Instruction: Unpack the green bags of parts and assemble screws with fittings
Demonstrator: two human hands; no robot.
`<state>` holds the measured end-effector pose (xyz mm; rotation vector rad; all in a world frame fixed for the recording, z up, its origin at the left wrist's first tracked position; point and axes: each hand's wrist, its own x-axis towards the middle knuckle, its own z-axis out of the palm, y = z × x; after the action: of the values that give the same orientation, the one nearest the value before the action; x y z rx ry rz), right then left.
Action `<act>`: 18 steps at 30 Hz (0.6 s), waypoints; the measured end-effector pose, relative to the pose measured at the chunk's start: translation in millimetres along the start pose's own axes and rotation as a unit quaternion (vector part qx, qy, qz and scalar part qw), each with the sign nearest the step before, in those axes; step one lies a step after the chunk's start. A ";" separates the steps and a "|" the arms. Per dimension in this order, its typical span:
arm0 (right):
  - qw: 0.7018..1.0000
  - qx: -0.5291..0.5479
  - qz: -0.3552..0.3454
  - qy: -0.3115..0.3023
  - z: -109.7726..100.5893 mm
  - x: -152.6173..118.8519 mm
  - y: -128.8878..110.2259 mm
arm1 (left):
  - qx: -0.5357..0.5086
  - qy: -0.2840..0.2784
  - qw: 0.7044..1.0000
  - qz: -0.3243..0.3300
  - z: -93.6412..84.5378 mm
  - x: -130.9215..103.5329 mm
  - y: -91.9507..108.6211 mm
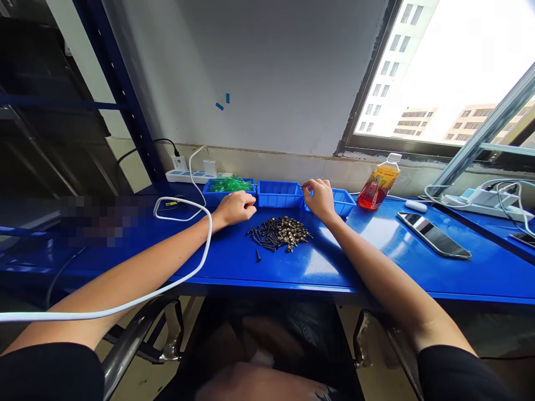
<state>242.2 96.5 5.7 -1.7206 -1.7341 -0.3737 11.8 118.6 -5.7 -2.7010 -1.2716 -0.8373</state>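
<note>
A mixed pile of dark screws (267,233) and brassy metal fasteners (292,231) lies on the blue table (234,267), with one loose screw (258,255) in front. My left hand (234,209) is closed, fingers curled, left of the pile and before a blue bin of green plastic bags (229,184). Whatever it may hold is hidden. Over the gap between the middle blue bin (279,199) and the right blue bin (345,203), my right hand (321,199) pinches a small dark screw, its tip just showing at the fingertips.
A bottle of red drink (378,184) stands right of the bins. Farther right lie a phone (434,235), a white case (416,206) and a power strip (485,201). A white cable (196,267) loops across my left forearm. Another power strip (194,176) sits behind the left bin.
</note>
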 end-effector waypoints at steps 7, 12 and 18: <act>0.999 -0.030 -0.006 -0.009 3.6 0.0 0.0 | -0.001 -0.043 0.998 0.043 1.3 -3.2 9.9; 0.999 -0.051 -0.008 -0.012 5.7 -0.6 0.8 | -0.025 -0.059 0.998 0.016 1.9 -4.4 11.8; 0.997 -0.064 -0.010 -0.030 4.8 -1.6 -0.4 | -0.055 -0.086 0.995 0.012 6.6 -1.1 10.9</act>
<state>240.4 98.1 1.2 -1.8221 -1.8053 -0.4556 22.1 112.2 -9.8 -2.9248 -1.2567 -0.7071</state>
